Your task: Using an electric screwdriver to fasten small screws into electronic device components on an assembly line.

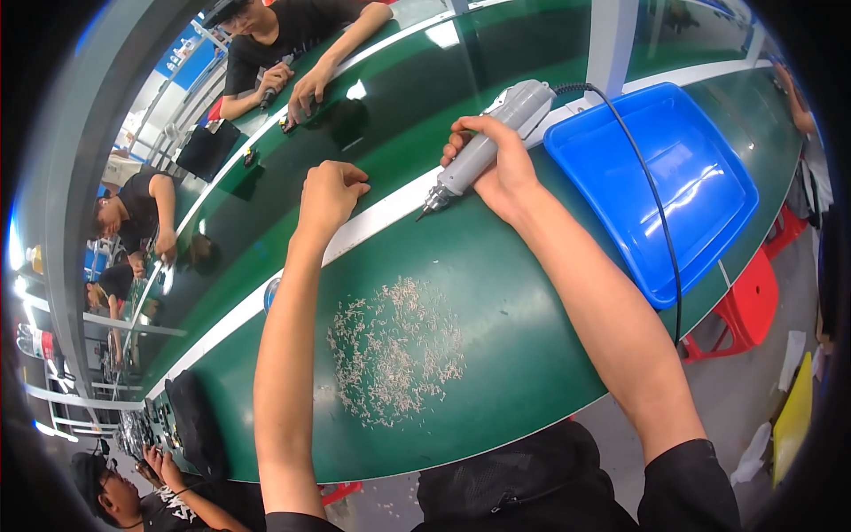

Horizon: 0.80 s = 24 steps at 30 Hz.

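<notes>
My right hand [501, 168] is wrapped round a grey electric screwdriver [487, 137]. The tool tilts so that its bit points down and left, above the white rail [390, 213] of the bench. My left hand [332, 195] is over the rail's far edge, beside the green belt. Its fingers are curled in, and whatever they may hold is hidden. Between my forearms, many tiny pale screws [399, 355] lie scattered on the green tabletop [514, 355]. A black cord [651, 182] runs from the screwdriver's rear end.
A blue plastic tray [687, 213] stands on the right, crossed by the cord. Beyond the rail lies a shiny green belt [408, 124], with co-workers' hands along its far side. A black bag [195, 426] is at the left end, and a red stool [749, 301] stands at right.
</notes>
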Motion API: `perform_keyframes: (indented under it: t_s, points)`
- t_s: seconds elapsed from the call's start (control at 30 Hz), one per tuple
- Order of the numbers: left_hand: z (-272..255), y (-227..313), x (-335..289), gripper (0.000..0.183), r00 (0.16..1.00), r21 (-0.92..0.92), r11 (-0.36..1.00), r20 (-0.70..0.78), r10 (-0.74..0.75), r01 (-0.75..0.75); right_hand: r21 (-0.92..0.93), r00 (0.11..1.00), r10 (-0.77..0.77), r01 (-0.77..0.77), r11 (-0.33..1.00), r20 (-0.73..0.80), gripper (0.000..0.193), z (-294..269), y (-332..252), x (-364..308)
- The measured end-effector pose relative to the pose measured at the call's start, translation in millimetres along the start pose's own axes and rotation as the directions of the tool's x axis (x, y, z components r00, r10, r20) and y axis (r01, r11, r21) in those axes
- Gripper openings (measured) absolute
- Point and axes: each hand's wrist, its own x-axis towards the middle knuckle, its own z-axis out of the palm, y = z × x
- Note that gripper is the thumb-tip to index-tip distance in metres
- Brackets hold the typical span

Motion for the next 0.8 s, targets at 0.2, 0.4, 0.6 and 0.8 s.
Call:
perform_keyframes:
  t_s: [0.2, 0.4, 0.6, 0.8]
  points:
    - [-3.5, 6.5, -1.3, 0.018, 1.0, 0.074, 0.997, 0.024, -0.009, 0.007, -0.018, 1.0, -0.004, 0.004, 1.0, -0.004, 0.019, -1.3, -2.3, -0.3]
    - [-11.2, 8.1, 5.5, 0.011, 0.993, 0.237, 0.971, 0.114, 0.007, -0.034, -0.02, 1.0, -0.004, 0.004, 1.0, -0.01, 0.019, 0.2, -2.0, -0.3]
    - [-12.6, 5.7, 5.7, 0.011, 0.989, 0.3, 0.951, 0.146, 0.037, -0.079, -0.015, 1.0, 0.001, -0.001, 1.0, -0.013, 0.018, -1.8, -2.1, -1.9]
    - [-32.4, -7.2, -24.2, 0.011, 1.0, 0.034, 0.999, 0.022, 0.006, -0.007, -0.003, 1.0, 0.013, -0.013, 1.0, 0.011, 0.018, 0.1, 2.8, -3.0]
